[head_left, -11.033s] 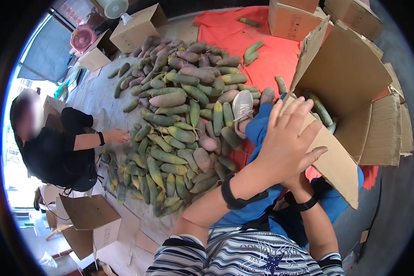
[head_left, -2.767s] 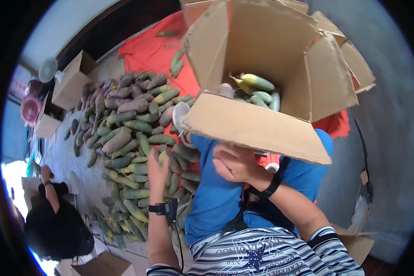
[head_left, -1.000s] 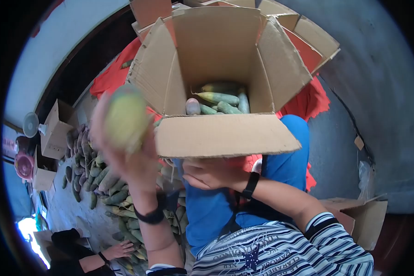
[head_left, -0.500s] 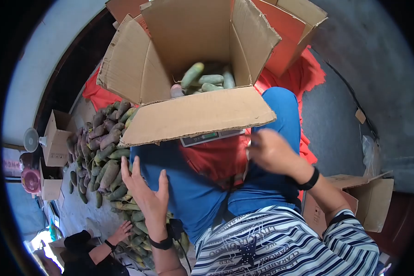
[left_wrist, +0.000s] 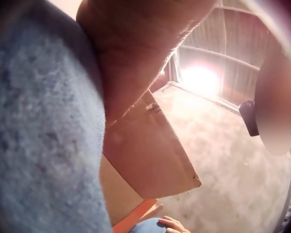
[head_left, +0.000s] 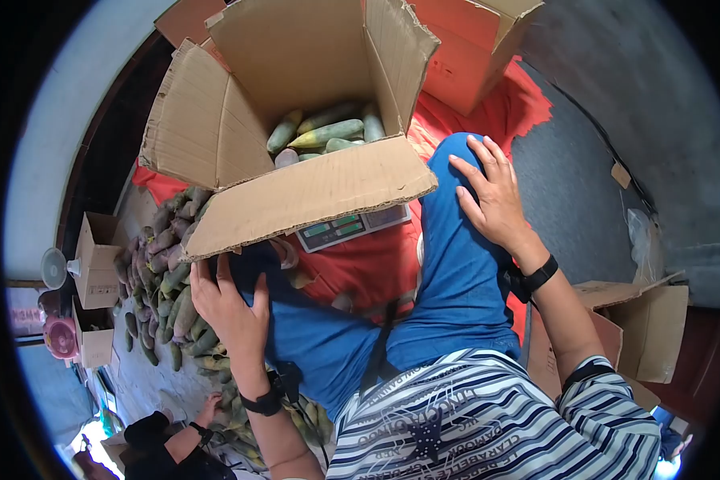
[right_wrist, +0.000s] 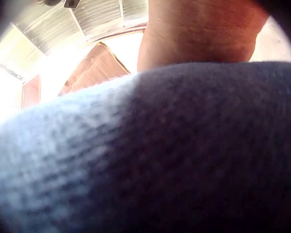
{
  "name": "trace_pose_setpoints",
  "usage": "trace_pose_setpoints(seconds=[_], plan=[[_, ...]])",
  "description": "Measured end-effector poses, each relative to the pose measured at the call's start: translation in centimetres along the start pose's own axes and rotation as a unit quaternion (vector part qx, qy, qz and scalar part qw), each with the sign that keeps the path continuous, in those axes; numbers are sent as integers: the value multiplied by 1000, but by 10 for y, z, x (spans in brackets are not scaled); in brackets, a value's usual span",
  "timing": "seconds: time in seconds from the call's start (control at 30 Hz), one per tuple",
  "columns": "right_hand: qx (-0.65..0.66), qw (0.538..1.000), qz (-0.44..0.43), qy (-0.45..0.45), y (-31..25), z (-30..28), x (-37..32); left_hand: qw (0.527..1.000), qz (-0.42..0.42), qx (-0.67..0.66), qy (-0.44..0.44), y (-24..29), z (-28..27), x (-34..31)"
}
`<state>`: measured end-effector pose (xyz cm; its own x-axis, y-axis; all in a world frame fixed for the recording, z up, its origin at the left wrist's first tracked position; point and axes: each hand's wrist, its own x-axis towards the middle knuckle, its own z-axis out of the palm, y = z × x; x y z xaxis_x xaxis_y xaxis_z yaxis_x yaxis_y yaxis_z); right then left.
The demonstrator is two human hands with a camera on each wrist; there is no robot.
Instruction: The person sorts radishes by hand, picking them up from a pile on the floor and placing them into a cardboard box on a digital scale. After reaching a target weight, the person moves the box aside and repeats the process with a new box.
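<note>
Left hand and right hand rest on two legs by one box.

The big box is plain brown corrugated cardboard, matt and slightly fuzzy, with ragged torn edges on its flaps. The vegetables lying in it have smooth, faintly waxy green skins. Beneath it the scale shows a glossy plastic face above soft red cloth, dull and creased. The trousers are blue fabric with a coarse, nubbly weave up close, the shirt is a soft striped knit, and the floor looks like rough grey concrete.
</note>
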<state>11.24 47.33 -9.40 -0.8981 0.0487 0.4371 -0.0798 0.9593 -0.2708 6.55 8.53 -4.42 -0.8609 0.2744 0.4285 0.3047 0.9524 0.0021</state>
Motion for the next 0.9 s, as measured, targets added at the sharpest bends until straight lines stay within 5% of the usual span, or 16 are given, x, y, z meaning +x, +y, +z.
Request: trace_pose_setpoints(seconds=[0.43, 0.63, 0.9], plan=[[-13, 997, -77, -25, 25, 5, 39, 1000, -15, 14, 0, 2, 2, 1], [-35, 982, -63, -172, 35, 14, 71, 1000, -17, 12, 5, 1, 2, -3], [-31, 983, -115, -141, 32, 16, 71, 1000, -15, -1, 7, -2, 3, -7]])
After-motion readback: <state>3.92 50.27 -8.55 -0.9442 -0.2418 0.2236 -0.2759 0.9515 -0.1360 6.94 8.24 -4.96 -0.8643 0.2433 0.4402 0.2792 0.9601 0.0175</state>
